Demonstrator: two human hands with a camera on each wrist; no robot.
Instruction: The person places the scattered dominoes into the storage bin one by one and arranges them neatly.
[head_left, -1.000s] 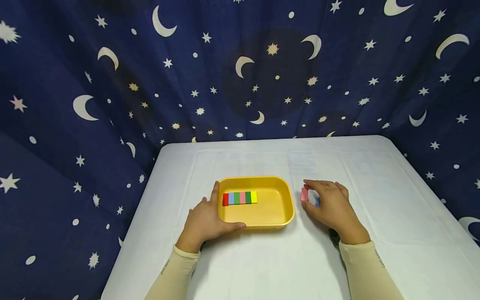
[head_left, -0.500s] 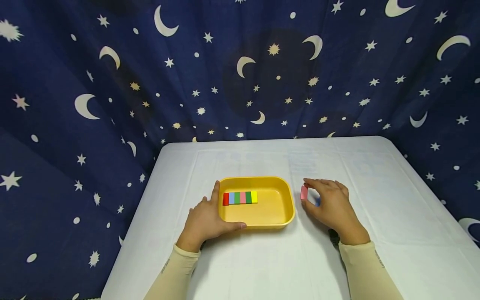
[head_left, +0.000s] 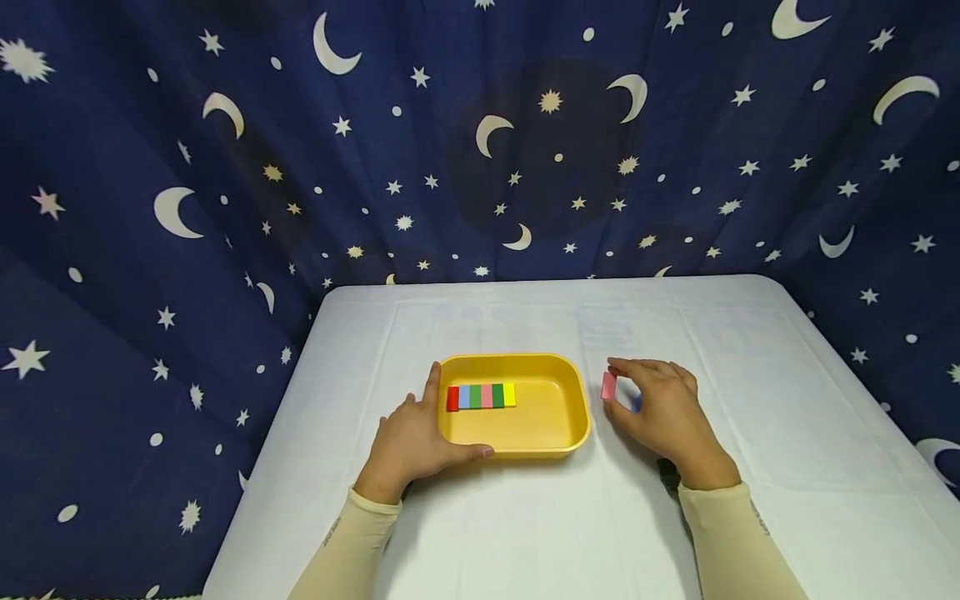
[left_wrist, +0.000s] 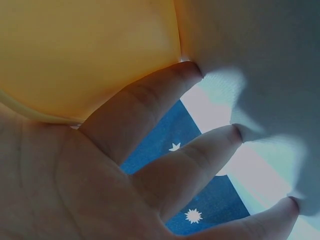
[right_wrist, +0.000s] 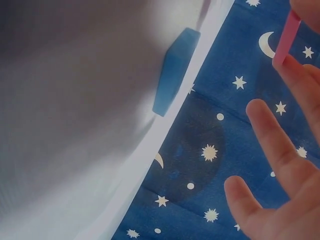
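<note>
My left hand (head_left: 415, 442) rests at the left end of a yellow plastic tray (head_left: 551, 447), its fingers straight and spread, thumb along the front rim. In the left wrist view, one finger (left_wrist: 140, 102) lies against the tray's wall. Inside the tray, several thin coloured blocks stand side by side in a row: red (head_left: 452, 399), light blue, green, pink, dark green and yellow (head_left: 510, 395). Right of the tray, my right hand (head_left: 660, 412) pinches a pink domino-like block (head_left: 608, 386) between thumb and finger. A blue block (right_wrist: 176, 72) sits on the table below that hand, mostly hidden in the head view.
A white cloth (head_left: 525, 533) covers the table under both hands. Dark blue curtains (head_left: 420, 133) with moons and stars stand behind the table and at both sides.
Both hands, the tray and the pinched pink block stay nearly where they were. The head view has shifted very slightly.
</note>
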